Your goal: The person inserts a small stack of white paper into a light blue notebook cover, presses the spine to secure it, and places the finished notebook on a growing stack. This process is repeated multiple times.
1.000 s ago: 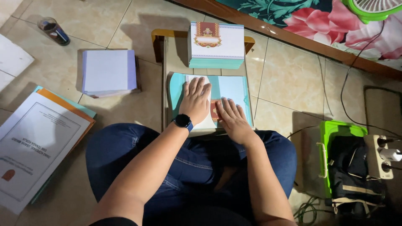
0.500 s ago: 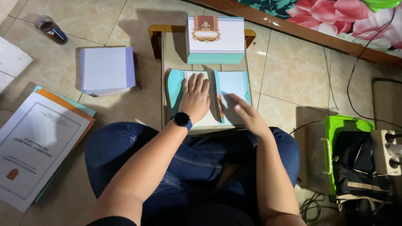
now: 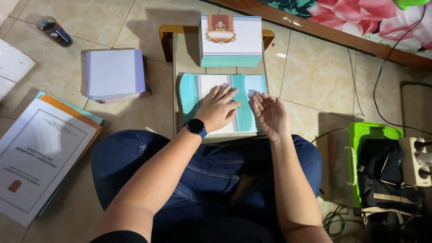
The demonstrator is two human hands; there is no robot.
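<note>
A teal and white card lies unfolded on a small low wooden table in front of my crossed legs. My left hand, with a black watch on the wrist, presses flat on the card's white middle panel. My right hand stands edge-on beside it, fingers straight, against the card's teal right flap, which is half folded over. Behind the card, at the table's far end, sits a stack of folded cards with a red and gold ornament on top.
A pile of white sheets lies on the tiled floor to the left, with a large printed booklet nearer me and a dark cup beyond. On the right are a green crate holding a black bag, a power strip and cables.
My right hand has lifted off the card and turned on edge, bringing the right flap up and inward. My left hand has stayed pressing the middle panel. The view has shifted slightly.
</note>
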